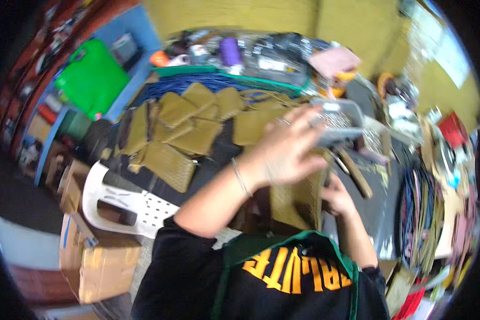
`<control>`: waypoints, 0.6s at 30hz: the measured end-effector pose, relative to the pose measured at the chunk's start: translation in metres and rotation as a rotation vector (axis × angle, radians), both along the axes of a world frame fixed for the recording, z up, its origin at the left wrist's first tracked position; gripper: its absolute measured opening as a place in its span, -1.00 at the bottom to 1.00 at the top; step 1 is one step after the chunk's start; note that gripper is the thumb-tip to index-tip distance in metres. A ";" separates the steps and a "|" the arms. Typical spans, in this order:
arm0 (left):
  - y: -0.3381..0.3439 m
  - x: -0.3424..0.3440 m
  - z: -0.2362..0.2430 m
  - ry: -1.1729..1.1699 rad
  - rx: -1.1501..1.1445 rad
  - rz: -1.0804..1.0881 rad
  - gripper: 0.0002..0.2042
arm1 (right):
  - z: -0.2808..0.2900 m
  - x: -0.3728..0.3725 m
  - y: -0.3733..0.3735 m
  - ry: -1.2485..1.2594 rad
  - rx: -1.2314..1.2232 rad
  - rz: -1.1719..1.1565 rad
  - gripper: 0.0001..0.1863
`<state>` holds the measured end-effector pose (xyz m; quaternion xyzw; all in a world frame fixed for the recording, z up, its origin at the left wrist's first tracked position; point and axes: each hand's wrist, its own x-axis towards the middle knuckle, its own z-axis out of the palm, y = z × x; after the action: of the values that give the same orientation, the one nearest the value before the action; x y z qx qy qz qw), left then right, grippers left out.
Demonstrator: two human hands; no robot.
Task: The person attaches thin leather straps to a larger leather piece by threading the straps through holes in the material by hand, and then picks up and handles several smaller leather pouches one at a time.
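My left hand (290, 146) reaches across to the right, its fingers stretched out and a little blurred at the near side of a clear plastic tub (357, 128) of small shiny metal pieces. I see nothing held in it. Lower down, my right hand (337, 197) grips the right edge of an olive-brown textured piece (296, 205), perhaps leather, which stands upright close to my body. Part of this piece is hidden behind my left hand and forearm. Just right of my right hand lies a wooden-handled tool (356, 173) on the dark table.
Similar olive-brown pieces (168, 165) lie heaped at the table's left. Behind them are blue strips (189, 84) and a purple thread cone (230, 52). A second box of small parts (375, 140) stands by the tub. Bundled strips (418, 218) hang at right; a white chair (93, 200) stands left.
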<state>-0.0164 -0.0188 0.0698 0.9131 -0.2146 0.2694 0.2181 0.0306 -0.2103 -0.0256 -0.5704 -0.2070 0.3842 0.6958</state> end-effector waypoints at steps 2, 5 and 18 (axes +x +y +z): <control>0.015 0.014 -0.026 0.474 -0.063 -0.120 -0.60 | 0.007 -0.009 0.011 -0.004 0.077 -0.062 -0.61; 0.014 0.018 -0.045 0.347 -0.211 -0.277 -0.67 | 0.001 -0.003 -0.002 -0.324 0.057 -0.098 -0.59; 0.001 0.027 -0.028 0.556 -0.302 -0.350 -0.70 | 0.058 0.010 -0.010 -1.368 -0.271 -0.305 -0.82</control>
<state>0.0108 -0.0182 0.0418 0.8584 -0.2578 -0.0021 0.4435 0.0404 -0.2202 0.0327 -0.7875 -0.4657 -0.1389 0.3790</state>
